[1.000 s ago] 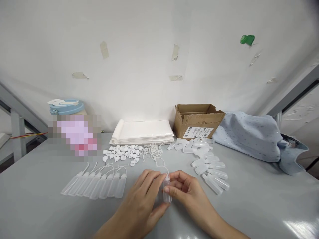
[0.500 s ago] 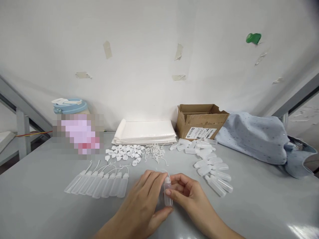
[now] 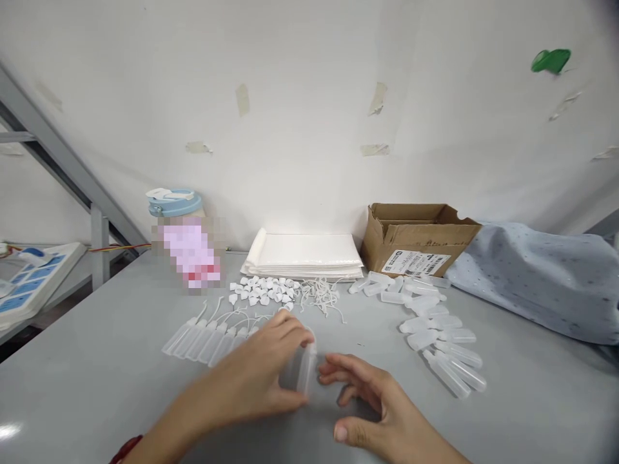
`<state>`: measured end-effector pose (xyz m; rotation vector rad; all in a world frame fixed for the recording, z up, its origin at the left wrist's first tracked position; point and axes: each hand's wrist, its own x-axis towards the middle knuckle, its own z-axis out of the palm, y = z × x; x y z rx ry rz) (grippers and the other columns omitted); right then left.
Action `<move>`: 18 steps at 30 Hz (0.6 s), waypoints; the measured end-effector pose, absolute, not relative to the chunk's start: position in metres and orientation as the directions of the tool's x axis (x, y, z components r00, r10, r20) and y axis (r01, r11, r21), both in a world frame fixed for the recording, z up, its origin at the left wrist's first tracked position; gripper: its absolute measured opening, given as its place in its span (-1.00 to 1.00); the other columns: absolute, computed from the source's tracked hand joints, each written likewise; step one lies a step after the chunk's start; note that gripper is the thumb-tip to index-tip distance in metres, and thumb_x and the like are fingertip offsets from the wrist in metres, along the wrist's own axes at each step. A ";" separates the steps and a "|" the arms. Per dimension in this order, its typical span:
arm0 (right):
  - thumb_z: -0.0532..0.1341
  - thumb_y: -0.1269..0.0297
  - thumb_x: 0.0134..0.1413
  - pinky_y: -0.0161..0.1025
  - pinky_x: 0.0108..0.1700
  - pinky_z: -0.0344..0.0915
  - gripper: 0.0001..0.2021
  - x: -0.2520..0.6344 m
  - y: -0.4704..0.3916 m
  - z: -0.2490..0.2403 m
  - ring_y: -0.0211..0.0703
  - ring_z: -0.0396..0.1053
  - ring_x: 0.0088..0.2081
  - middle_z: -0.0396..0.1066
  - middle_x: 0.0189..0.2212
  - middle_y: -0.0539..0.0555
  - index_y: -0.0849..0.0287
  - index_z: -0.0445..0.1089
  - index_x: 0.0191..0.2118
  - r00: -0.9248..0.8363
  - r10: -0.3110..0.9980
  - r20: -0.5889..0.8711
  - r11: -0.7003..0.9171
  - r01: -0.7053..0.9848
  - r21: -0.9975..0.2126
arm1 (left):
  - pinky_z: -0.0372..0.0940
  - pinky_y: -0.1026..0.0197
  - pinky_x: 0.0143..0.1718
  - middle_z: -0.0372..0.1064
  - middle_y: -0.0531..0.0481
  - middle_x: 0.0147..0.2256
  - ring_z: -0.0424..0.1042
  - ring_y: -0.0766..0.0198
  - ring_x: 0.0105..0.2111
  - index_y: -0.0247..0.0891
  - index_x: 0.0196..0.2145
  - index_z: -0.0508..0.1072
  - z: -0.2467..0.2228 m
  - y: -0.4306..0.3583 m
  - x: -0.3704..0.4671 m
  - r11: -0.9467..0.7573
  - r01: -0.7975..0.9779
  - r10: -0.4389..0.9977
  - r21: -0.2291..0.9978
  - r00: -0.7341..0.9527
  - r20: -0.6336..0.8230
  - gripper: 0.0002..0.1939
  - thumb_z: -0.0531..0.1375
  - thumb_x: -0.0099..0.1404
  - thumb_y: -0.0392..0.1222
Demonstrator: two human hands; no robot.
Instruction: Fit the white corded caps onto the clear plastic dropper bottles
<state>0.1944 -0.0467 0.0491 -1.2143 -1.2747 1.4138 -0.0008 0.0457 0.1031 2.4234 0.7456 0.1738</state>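
A small clear bottle [image 3: 306,370] with a white top and a thin cord stands nearly upright, slightly tilted, between the thumb and fingers of my left hand [image 3: 261,367]. To its right, my right hand [image 3: 370,399] is apart from the bottle, its fingers curved and spread with nothing between them. Several bottles with cords [image 3: 198,340] lie in a row at the left, partly hidden behind my left hand. White caps [image 3: 264,290] and a tangle of thin white cords [image 3: 320,294] lie beyond my hands. Loose clear bottles [image 3: 447,367] are heaped on the right.
White padded sheets [image 3: 304,254] are stacked by the wall, beside an open cardboard box [image 3: 420,238]. Light blue cloth [image 3: 541,277] lies at the right. A blue-lidded container [image 3: 176,203] stands at the back left of the grey table [image 3: 120,309], behind a blurred pink item [image 3: 191,248].
My right hand has let go of the bottle and opened. My left hand has moved left with the bottle. The view has turned to the left.
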 end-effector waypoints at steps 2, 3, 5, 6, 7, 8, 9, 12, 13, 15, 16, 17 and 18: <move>0.41 0.10 -0.22 -0.04 -0.07 0.31 -0.33 0.196 -0.048 0.049 0.09 0.34 0.01 0.39 0.00 0.25 0.13 0.30 0.08 -0.143 0.985 -0.096 -0.088 0.058 -0.994 | 0.21 0.15 -0.14 0.26 0.00 -0.18 0.18 0.12 -0.11 -0.19 -0.16 0.30 0.105 0.054 -0.012 -0.655 0.526 0.586 0.543 0.807 -0.076 -0.65 0.24 0.06 -0.30; 0.40 0.09 -0.19 -0.05 -0.08 0.31 -0.35 0.198 -0.049 0.050 0.08 0.35 0.00 0.38 0.01 0.25 0.12 0.30 0.08 -0.134 0.987 -0.090 -0.081 0.071 -0.994 | 0.21 0.15 -0.15 0.25 0.00 -0.18 0.18 0.12 -0.12 -0.19 -0.17 0.31 0.105 0.057 -0.016 -0.646 0.549 0.598 0.530 0.796 -0.094 -0.66 0.24 0.06 -0.29; 0.38 0.09 -0.14 -0.07 -0.11 0.33 -0.40 0.200 -0.049 0.054 0.04 0.37 -0.05 0.40 -0.01 0.22 0.10 0.32 0.07 -0.114 0.990 -0.084 -0.074 0.085 -0.994 | 0.20 0.14 -0.14 0.24 0.00 -0.17 0.16 0.12 -0.11 -0.19 -0.18 0.30 0.104 0.061 -0.023 -0.631 0.592 0.619 0.501 0.774 -0.134 -0.68 0.22 0.08 -0.27; 0.37 0.10 -0.12 -0.08 -0.11 0.34 -0.43 0.201 -0.048 0.055 0.01 0.38 -0.07 0.40 -0.02 0.21 0.09 0.32 0.06 -0.101 0.991 -0.083 -0.074 0.091 -0.993 | 0.19 0.14 -0.14 0.24 0.00 -0.18 0.15 0.11 -0.10 -0.19 -0.18 0.30 0.103 0.062 -0.025 -0.626 0.609 0.627 0.487 0.764 -0.150 -0.69 0.22 0.08 -0.26; 0.36 0.10 -0.10 -0.09 -0.12 0.35 -0.45 0.202 -0.048 0.057 -0.01 0.39 -0.10 0.41 -0.03 0.20 0.09 0.33 0.05 -0.091 0.992 -0.084 -0.075 0.099 -0.992 | 0.19 0.13 -0.14 0.24 0.00 -0.18 0.14 0.11 -0.10 -0.19 -0.18 0.30 0.103 0.063 -0.027 -0.623 0.623 0.633 0.473 0.757 -0.163 -0.70 0.21 0.09 -0.26; 0.35 0.11 -0.09 -0.10 -0.13 0.35 -0.47 0.203 -0.047 0.059 -0.03 0.40 -0.12 0.42 -0.05 0.19 0.09 0.33 0.05 -0.085 0.992 -0.088 -0.078 0.110 -0.991 | 0.19 0.13 -0.15 0.24 0.00 -0.19 0.14 0.11 -0.10 -0.19 -0.19 0.30 0.102 0.064 -0.028 -0.621 0.635 0.638 0.460 0.750 -0.173 -0.71 0.21 0.09 -0.26; 0.34 0.11 -0.07 -0.10 -0.14 0.36 -0.49 0.204 -0.047 0.060 -0.04 0.40 -0.14 0.43 -0.06 0.18 0.08 0.34 0.04 -0.082 0.992 -0.092 -0.082 0.124 -0.989 | 0.19 0.13 -0.15 0.24 0.00 -0.19 0.14 0.11 -0.11 -0.19 -0.19 0.30 0.101 0.064 -0.028 -0.619 0.642 0.642 0.452 0.745 -0.180 -0.71 0.21 0.09 -0.26; 0.31 0.09 -0.03 -0.11 -0.17 0.37 -0.53 0.206 -0.047 0.062 -0.05 0.40 -0.18 0.45 -0.10 0.17 0.09 0.35 0.03 -0.080 0.993 -0.091 -0.077 0.157 -0.985 | 0.19 0.13 -0.15 0.23 0.00 -0.18 0.15 0.11 -0.11 -0.18 -0.19 0.29 0.100 0.066 -0.028 -0.613 0.651 0.647 0.447 0.739 -0.189 -0.71 0.20 0.08 -0.26; 0.31 0.09 -0.03 -0.11 -0.18 0.37 -0.54 0.206 -0.047 0.063 -0.05 0.41 -0.18 0.45 -0.11 0.17 0.09 0.36 0.02 -0.081 0.993 -0.086 -0.072 0.163 -0.984 | 0.18 0.13 -0.14 0.22 0.00 -0.17 0.14 0.11 -0.10 -0.17 -0.19 0.29 0.100 0.067 -0.029 -0.611 0.652 0.647 0.449 0.738 -0.190 -0.70 0.20 0.08 -0.26; 0.29 0.09 0.00 -0.12 -0.19 0.38 -0.56 0.206 -0.048 0.063 -0.06 0.41 -0.19 0.46 -0.12 0.17 0.10 0.36 0.02 -0.079 0.994 -0.073 -0.059 0.169 -0.984 | 0.18 0.13 -0.11 0.22 0.00 -0.15 0.13 0.10 -0.08 -0.16 -0.19 0.29 0.100 0.068 -0.029 -0.608 0.652 0.645 0.453 0.739 -0.197 -0.69 0.21 0.08 -0.24; 0.27 0.09 0.01 -0.13 -0.20 0.38 -0.57 0.207 -0.049 0.063 -0.06 0.41 -0.19 0.46 -0.12 0.17 0.10 0.36 0.02 -0.076 0.995 -0.068 -0.054 0.170 -0.984 | 0.17 0.13 -0.10 0.21 0.00 -0.15 0.12 0.10 -0.07 -0.16 -0.19 0.29 0.101 0.068 -0.030 -0.606 0.653 0.643 0.454 0.738 -0.203 -0.70 0.22 0.09 -0.23; 0.26 0.10 0.03 -0.14 -0.20 0.38 -0.58 0.207 -0.049 0.063 -0.06 0.41 -0.18 0.46 -0.12 0.17 0.10 0.36 0.01 -0.071 0.995 -0.063 -0.050 0.173 -0.984 | 0.17 0.13 -0.10 0.21 0.01 -0.14 0.11 0.10 -0.06 -0.16 -0.19 0.29 0.101 0.068 -0.031 -0.604 0.656 0.643 0.453 0.737 -0.210 -0.70 0.22 0.09 -0.22; 0.25 0.11 0.04 -0.15 -0.20 0.38 -0.60 0.207 -0.049 0.064 -0.07 0.41 -0.18 0.46 -0.12 0.17 0.09 0.36 0.01 -0.068 0.996 -0.062 -0.049 0.177 -0.983 | 0.17 0.13 -0.10 0.21 0.01 -0.14 0.11 0.10 -0.06 -0.16 -0.19 0.29 0.101 0.069 -0.031 -0.600 0.661 0.644 0.450 0.733 -0.218 -0.70 0.22 0.09 -0.21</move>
